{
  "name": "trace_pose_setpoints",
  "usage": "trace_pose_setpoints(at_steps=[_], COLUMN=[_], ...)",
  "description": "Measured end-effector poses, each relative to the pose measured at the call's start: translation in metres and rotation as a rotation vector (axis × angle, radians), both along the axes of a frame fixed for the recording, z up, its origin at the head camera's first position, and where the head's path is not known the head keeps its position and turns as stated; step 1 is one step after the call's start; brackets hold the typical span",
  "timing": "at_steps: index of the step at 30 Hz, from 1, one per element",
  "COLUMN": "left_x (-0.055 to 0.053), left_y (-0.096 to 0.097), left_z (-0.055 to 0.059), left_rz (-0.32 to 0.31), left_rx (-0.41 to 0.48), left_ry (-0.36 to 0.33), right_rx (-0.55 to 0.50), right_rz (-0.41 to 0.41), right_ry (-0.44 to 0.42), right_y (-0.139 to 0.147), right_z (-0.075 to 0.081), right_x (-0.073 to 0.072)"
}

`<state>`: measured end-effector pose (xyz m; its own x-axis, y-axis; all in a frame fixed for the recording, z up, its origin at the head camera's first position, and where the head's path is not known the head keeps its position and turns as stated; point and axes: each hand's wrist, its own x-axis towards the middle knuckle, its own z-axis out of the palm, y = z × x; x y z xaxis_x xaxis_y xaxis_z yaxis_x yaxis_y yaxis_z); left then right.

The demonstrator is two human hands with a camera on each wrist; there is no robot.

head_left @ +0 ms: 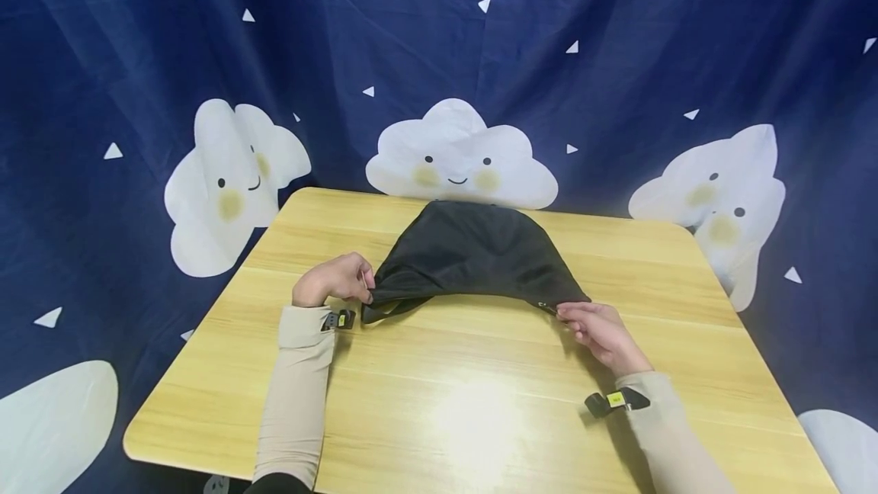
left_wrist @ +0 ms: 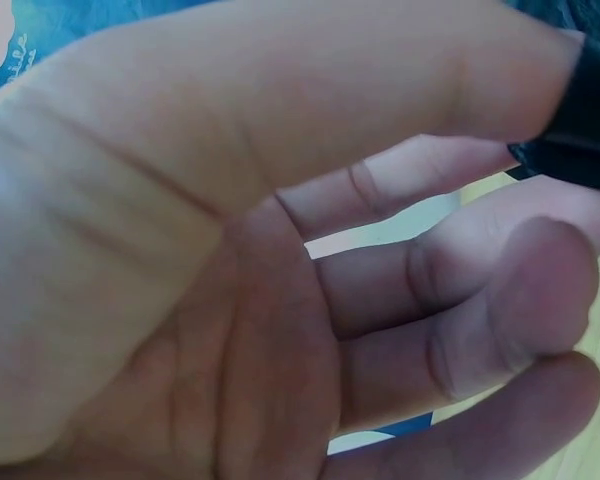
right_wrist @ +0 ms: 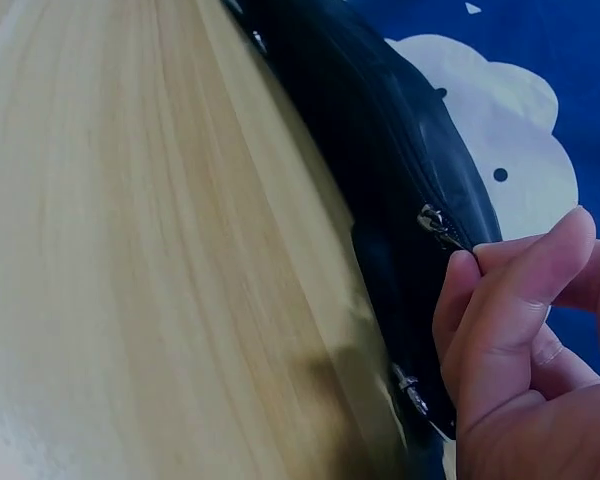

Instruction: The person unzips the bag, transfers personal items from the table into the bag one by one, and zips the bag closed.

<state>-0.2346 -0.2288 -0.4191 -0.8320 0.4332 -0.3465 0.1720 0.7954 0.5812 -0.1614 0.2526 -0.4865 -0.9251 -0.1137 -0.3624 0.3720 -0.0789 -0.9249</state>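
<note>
A black crescent-shaped zippered bag lies on the table, its curved edge toward the back. At its left corner my left hand pinches the fabric; in the left wrist view black fabric shows by the thumb tip, and the other fingers are loosely bent. My right hand is at the bag's right corner. Close up, thumb and finger of the right hand pinch a metal zipper pull. A second metal zipper pull hangs lower on the bag, apart from the fingers.
The light wooden table has rounded corners. Behind and beside it hangs a dark blue curtain printed with white smiling clouds and small triangles. Each wrist carries a small black camera, such as the right one.
</note>
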Motion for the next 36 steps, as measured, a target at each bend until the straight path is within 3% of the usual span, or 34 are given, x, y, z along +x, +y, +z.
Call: trace_pose_setpoints(at_steps=[12,17,36], left_x=[0.003,0.003,0.003], left_y=[0.000,-0.002,0.003], left_z=[0.005,0.003,0.001], left_rz=[-0.025,0.016,0.048], left_rx=[0.024,0.006,0.019], left_ry=[-0.013,-0.023,-0.042], right_rx=[0.011,0.031,0.085], right_rz=[0.005,0.022,-0.011], right_ry=[0.010,0.034,0.064], right_y=[0.007,0.011,0.019], right_z=[0.005,0.007,0.009], right_x=[0.003,0.003,0.007])
